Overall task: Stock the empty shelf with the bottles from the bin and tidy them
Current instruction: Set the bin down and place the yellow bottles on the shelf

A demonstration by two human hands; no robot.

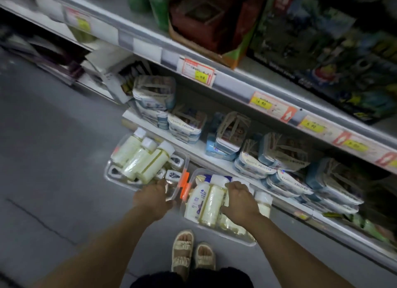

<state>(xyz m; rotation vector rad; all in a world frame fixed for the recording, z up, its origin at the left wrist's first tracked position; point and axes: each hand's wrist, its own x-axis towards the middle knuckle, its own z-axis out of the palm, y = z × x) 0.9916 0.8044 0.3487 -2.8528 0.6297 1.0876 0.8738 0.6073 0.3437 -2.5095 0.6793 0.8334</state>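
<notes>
Two clear plastic bins stand on the floor in front of the shelving. The left bin [106, 172] holds pale yellow-green bottles [137, 156] with white caps, lying on small dark-topped jars. The right bin [236, 237] holds more pale bottles [212, 204] and a white lotion bottle [196, 199] with a blue label. My left hand [152, 198] grips the near rim of the left bin beside an orange latch [184, 186]. My right hand [240, 201] reaches into the right bin, its fingers curled round a pale bottle; which bottle it holds is partly hidden.
The lowest shelf [197, 147] behind the bins carries stacked blue-and-white packs. Above it runs a price rail [214, 83] with yellow tags, and boxed toys stand on the shelf over that. My sandalled feet [182, 251] stand on grey floor just behind the right bin.
</notes>
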